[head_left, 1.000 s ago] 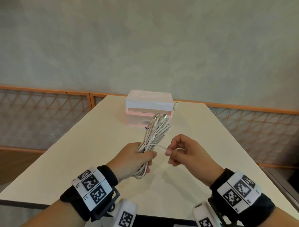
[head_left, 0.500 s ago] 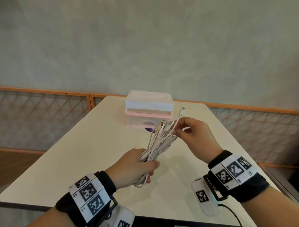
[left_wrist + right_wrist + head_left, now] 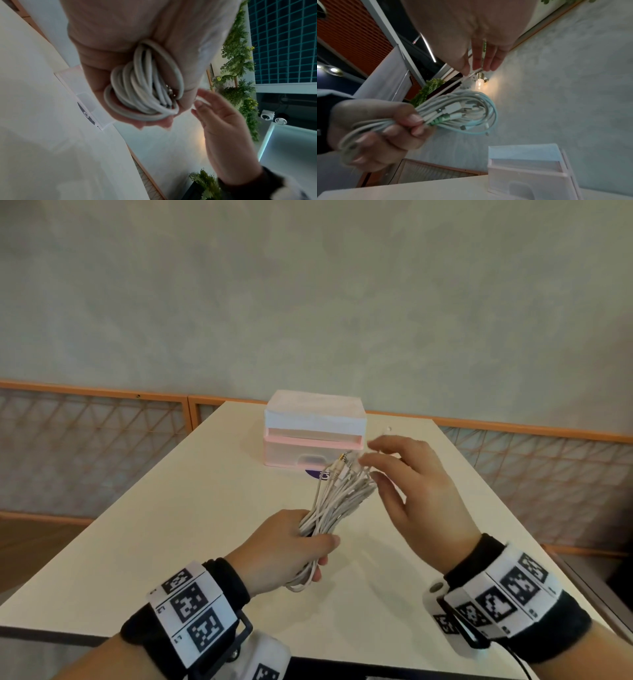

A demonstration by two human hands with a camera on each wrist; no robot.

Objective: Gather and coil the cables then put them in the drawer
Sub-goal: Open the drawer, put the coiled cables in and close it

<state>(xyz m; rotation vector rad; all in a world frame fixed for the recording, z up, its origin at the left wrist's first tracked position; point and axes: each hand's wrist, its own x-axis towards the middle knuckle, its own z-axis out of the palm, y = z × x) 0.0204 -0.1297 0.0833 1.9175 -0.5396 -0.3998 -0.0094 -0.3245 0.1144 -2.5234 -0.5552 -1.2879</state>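
Observation:
A bundle of white cables [image 3: 337, 501] [image 3: 142, 88] [image 3: 458, 112], folded into long loops, is gripped round its lower part by my left hand [image 3: 318, 556] [image 3: 385, 135] above the table. Several plugs stick out of its upper end. My right hand [image 3: 380, 470] [image 3: 479, 66] is beside that upper end with its fingers straight and spread. In the right wrist view one loose strand runs up to its fingertips. The pink and white drawer box [image 3: 313, 436] [image 3: 530, 169] stands at the table's far end, just behind the bundle's top.
The white table [image 3: 171, 542] drops off at the left, right and near edges. An orange-framed lattice rail [image 3: 92, 446] runs behind it below a grey wall. A purple sticker [image 3: 318, 474] lies in front of the box.
My right hand pinched a loose cable end beside the left hand, carried it up to the bundle's top, and has now spread its fingers. The left hand kept its grip.

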